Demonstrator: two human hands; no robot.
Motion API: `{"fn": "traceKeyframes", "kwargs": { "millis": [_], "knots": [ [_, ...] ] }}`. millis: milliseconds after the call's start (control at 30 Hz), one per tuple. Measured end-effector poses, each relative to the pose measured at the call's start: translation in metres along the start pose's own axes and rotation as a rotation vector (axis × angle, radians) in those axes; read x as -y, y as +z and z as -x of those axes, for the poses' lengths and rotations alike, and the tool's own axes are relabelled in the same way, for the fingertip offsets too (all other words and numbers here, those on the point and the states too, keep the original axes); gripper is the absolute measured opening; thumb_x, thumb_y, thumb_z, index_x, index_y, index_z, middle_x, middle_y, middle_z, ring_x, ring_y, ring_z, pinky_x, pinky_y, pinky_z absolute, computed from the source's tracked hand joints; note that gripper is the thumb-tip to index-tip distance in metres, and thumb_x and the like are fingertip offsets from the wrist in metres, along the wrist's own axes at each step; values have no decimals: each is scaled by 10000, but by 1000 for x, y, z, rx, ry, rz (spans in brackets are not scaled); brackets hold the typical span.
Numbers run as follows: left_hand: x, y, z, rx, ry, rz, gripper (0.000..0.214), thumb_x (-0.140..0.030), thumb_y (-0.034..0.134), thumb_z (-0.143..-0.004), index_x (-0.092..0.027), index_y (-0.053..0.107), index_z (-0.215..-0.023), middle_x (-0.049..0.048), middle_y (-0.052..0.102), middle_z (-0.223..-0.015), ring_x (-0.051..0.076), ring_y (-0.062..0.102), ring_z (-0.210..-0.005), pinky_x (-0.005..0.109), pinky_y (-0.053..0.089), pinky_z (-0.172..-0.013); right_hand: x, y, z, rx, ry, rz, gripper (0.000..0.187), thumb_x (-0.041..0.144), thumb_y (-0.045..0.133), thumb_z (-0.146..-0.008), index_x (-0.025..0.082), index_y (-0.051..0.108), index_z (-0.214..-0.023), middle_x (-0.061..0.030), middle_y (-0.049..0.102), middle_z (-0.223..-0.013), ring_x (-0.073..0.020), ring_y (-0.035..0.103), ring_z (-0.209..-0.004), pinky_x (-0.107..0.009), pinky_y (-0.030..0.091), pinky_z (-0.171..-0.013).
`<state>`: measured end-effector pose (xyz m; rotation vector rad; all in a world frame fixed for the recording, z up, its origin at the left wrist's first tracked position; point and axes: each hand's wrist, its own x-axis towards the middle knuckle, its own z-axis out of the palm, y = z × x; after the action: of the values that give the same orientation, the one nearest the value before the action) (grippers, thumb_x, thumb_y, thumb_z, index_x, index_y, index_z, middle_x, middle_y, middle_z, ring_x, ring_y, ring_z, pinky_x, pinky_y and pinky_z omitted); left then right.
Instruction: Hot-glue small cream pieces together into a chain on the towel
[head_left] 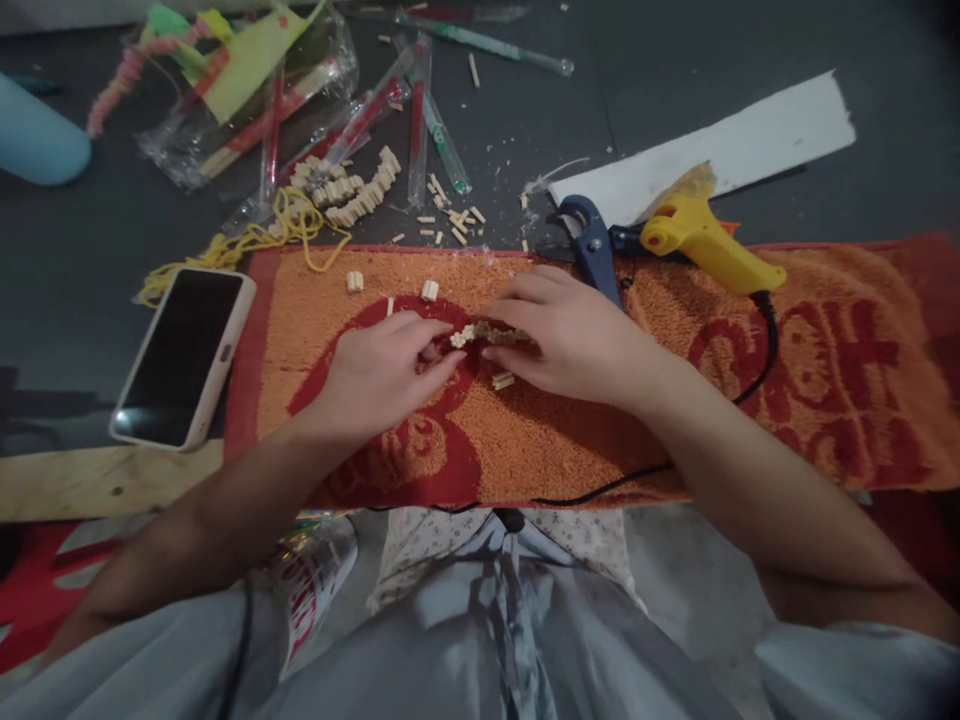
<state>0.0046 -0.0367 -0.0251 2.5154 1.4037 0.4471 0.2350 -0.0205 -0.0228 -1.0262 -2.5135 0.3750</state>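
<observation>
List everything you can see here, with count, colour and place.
Terry towel: one, orange with red print, across the middle.
Strip of small joined wooden pieces: one, pale, on the towel between the hands.
Loose wooden bits: several, pale, on the towel and beyond.
Plastic hot glue gun: one, yellow, towel's far edge.
Cutters: one, blue-handled, beside the gun.
Phone: one, cream case, left of towel.
Paper sheet: one, white, far right.
Cord: one, yellow, far left.
Plastic-sleeved sticks: several, red and green, far side.
Left hand: one, pinching the strip's end.
Right hand: one, resting over the strip.
</observation>
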Motion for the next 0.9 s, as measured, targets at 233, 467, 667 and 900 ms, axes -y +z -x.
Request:
{"fn": "traceKeyframes", "kwargs": {
  "millis": [233, 467, 667, 900],
  "knots": [
    [-2, 1, -6, -22, -91, 110, 145, -295, 640, -892, -189, 734, -921, -1, 664, -753, 133, 574, -675, 256, 403, -627, 2, 9, -5, 1, 60, 29, 167, 186, 548, -920, 151, 702, -975, -104, 677, -939, -256, 600, -923, -395, 462, -869],
    [-5, 6, -11, -103, -136, 276, 155, -296, 652, -884, -192, 741, -958, -10, 691, -780, 110, 557, -640, 245, 427, -623, 5, -1, -9, 6, 196, -20, 171, 208, 530, -919, 174, 697, -928, -81, 687, -901, -231, 599, -855, -333, 425, -746],
    [-4, 10, -11, -153, -129, 286, 160, -326, 677, -873, -192, 747, -923, -9, 693, -751, 113, 568, -643, 250, 441, -638, 10, -4, -13, 40, 290, -30, 164, 220, 536, -904, 172, 687, -863, -86, 675, -855, -226, 580, -809, -332, 384, -715],
    [-4, 12, -10, -162, -162, 304, 141, -311, 676, -865, -196, 738, -918, -11, 681, -739, 104, 554, -612, 245, 445, -613, 14, -5, -15, 65, 324, -55, 191, 238, 528, -892, 165, 673, -792, -87, 660, -822, -208, 556, -775, -327, 347, -689]
  ]
}}
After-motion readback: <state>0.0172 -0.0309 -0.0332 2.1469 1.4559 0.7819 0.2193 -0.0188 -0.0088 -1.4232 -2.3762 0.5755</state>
